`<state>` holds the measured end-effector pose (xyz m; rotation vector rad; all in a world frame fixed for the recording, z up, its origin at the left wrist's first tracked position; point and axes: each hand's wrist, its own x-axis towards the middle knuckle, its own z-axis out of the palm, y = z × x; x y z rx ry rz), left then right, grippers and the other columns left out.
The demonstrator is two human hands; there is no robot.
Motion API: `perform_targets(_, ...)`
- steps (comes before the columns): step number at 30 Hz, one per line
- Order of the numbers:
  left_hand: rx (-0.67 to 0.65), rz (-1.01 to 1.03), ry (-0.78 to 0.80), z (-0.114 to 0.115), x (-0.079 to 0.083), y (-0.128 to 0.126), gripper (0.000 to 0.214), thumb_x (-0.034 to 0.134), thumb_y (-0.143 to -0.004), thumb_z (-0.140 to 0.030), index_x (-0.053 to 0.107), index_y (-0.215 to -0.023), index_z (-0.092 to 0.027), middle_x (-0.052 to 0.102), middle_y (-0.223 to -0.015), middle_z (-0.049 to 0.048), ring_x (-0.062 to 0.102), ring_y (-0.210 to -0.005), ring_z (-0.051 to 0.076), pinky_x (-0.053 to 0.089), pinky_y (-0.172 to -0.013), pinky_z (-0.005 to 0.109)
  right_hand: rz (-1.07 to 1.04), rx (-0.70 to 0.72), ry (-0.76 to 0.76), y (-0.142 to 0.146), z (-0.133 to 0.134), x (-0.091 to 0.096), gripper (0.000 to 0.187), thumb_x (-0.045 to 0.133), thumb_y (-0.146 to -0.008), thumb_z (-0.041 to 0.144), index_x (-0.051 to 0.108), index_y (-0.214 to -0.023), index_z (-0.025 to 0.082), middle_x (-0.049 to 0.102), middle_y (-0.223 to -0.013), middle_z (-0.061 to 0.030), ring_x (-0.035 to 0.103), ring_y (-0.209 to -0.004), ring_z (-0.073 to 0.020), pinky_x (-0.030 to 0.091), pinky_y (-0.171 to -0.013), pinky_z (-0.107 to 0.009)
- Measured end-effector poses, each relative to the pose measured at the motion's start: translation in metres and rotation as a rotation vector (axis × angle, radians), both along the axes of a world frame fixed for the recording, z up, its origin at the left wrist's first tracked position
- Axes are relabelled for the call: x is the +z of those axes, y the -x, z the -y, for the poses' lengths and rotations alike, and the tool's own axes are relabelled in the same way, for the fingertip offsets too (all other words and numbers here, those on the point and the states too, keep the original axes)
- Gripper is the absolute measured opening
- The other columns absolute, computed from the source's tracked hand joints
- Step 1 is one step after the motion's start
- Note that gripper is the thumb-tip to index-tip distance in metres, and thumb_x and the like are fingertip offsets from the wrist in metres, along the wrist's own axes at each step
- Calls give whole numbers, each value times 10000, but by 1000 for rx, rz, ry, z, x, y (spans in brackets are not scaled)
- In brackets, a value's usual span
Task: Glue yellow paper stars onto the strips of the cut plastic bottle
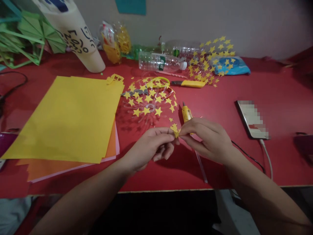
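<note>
My left hand (151,147) and my right hand (207,138) meet over the red table (281,91), both pinching a small yellow paper star (175,129) between their fingertips. My right hand also grips a yellow glue gun (186,113), its nozzle pointing away from me. Just beyond the hands lies a clear cut-bottle flower (149,101) with several yellow stars stuck on its plastic strips.
A stack of yellow and orange paper sheets (68,120) lies at the left. A yellow utility knife (189,84), clear plastic bottles (161,62) and a second star-covered piece (212,58) sit farther back. A phone (251,119) with a cable lies at the right.
</note>
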<state>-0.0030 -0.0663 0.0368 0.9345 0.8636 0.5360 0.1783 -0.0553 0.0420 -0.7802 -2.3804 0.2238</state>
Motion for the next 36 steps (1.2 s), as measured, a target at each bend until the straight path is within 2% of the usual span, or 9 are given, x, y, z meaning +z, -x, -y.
perform_targets(3, 129, -220, -267, 3, 1, 2, 152, 421, -817, -286, 492, -732, -183, 463, -457, -60, 348, -368, 52, 267, -385, 184, 80, -83, -66, -2, -2, 10, 78, 495, -885, 151, 539, -840, 196, 647, -693, -10, 587, -607, -109, 455, -546, -224)
perform_targets(5, 230, -407, -483, 6, 0, 3, 104, 456, -807, -264, 499, -862, -186, 430, -485, -80, 393, -425, 67, 302, -437, 195, 155, -137, -136, -4, -6, 17, 88, 493, -891, 173, 549, -830, 203, 640, -651, 2, 567, -547, -100, 422, -500, -222)
perform_targets(7, 229, -548, -582, 9, 0, 4, 258, 472, -793, -229, 463, -1048, -187, 403, -494, -100, 387, -431, 76, 290, -446, 205, 246, -144, -200, -6, -10, 22, 113, 486, -895, 183, 559, -811, 201, 635, -619, 8, 559, -516, -101, 394, -472, -231)
perform_targets(11, 119, -617, -565, 11, 1, 2, 535, 467, -782, -197, 309, -1291, -159, 435, -509, -104, 408, -436, 91, 290, -449, 219, 363, -60, -206, -3, -21, 21, 190, 446, -907, 173, 566, -760, 186, 640, -609, 6, 571, -510, -107, 366, -465, -249)
perform_targets(15, 81, -637, -541, 9, 1, 1, 673, 477, -767, -196, 211, -1382, -135, 445, -488, -106, 428, -420, 103, 296, -442, 233, 361, -17, -165, 1, -29, 12, 187, 440, -900, 163, 570, -769, 185, 653, -631, 17, 573, -521, -97, 359, -482, -241)
perform_targets(23, 42, -585, -511, 6, -3, 2, 552, 450, -781, -193, 311, -1313, -140, 494, -510, -96, 453, -426, 93, 331, -453, 224, 336, 22, -140, 7, -39, 1, 171, 438, -864, 101, 580, -800, 172, 649, -639, 23, 560, -534, -89, 359, -489, -232)
perform_targets(31, 57, -550, -508, 4, -4, 2, 512, 438, -776, -168, 317, -1274, -160, 463, -503, -107, 434, -399, 86, 316, -423, 214, 307, 30, -135, 9, -42, -3, 189, 441, -862, 87, 565, -754, 180, 601, -592, 31, 505, -502, -81, 327, -453, -233)
perform_targets(36, 69, -520, -528, 4, -5, 3, 497, 437, -785, -170, 314, -1267, -159, 499, -524, -93, 446, -408, 87, 326, -417, 215, 272, 20, -135, 10, -42, -4, 166, 461, -851, 89, 563, -759, 183, 590, -578, 29, 500, -504, -90, 343, -453, -242)
